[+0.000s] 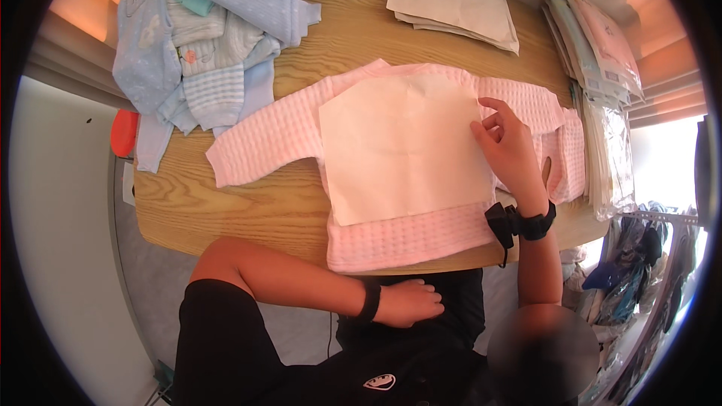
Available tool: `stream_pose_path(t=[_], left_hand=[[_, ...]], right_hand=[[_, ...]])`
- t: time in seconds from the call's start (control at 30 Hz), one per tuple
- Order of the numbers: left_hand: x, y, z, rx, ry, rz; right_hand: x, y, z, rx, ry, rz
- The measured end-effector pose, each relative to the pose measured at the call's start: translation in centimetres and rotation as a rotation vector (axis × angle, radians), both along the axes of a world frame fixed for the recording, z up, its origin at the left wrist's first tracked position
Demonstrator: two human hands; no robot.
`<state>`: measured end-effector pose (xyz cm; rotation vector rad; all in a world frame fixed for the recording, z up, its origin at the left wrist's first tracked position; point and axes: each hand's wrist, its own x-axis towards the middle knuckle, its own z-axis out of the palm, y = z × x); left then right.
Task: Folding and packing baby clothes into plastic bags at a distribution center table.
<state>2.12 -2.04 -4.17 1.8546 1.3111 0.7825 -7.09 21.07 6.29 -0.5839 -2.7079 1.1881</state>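
A wooden table [226, 210] carries a pink garment [406, 244], heaped baby clothes [203, 37] and seemingly packaged stacks [602, 53].

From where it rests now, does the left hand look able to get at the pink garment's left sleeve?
Probably yes. The left hand rests below the table edge, holding nothing, and the left sleeve lies flat and uncovered on bare wood, with nothing between them.

One pink knit garment [421, 180] flat on desk [226, 210]; one paper sheet [402, 146] on it. One heap blue baby clothes [210, 37]. Two stacks: folded papers [451, 4], packaged items [594, 45].
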Motion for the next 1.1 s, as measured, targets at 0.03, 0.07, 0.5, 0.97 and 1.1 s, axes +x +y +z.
stream_pose_path(t=[0.03,0.07,0.5,0.97,1.1], left_hand=[[0.0,0.0,0.0,0.0,0.003,0.004],[0.0,0.0,-0.1,0.001,0.005,0.005],[-0.2,-0.1,0.2,-0.016,0.009,-0.008],[-0.2,0.0,0.2,-0.021,0.028,-0.028],[-0.3,0.0,0.5,-0.036,0.019,-0.031]], right_hand=[[0.0,0.0,-0.1,0.001,0.002,0.001],[-0.1,0.1,-0.3,0.017,0.003,0.008],[-0.6,0.8,-0.9,0.198,0.099,-0.016],[-0.2,1.4,-1.5,0.183,0.166,0.158],[-0.2,1.1,-1.2,0.139,0.116,0.112]])
